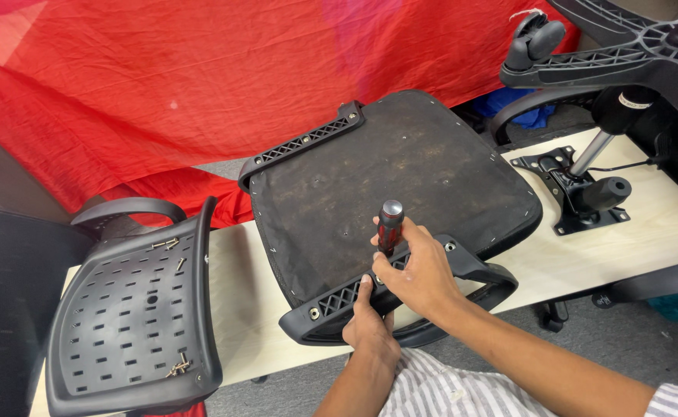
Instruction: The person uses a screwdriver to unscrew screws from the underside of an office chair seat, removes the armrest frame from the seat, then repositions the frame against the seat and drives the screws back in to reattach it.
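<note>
Right hand (424, 270) grips screwdriver (390, 225) upright on armrest (401, 289); left hand (370, 320) steadies armrest at table (663, 232) edge. Loose screws (179, 365) in backrest (134, 309), w/ bare table right.

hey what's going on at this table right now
A person is working on an upturned office chair seat lying on a light wooden table. Their right hand grips a red-and-black screwdriver upright over the near armrest bracket, while the left hand steadies that bracket. A perforated plastic backrest with loose screws lies to the left; the tilt mechanism and wheeled base sit to the right.
</note>
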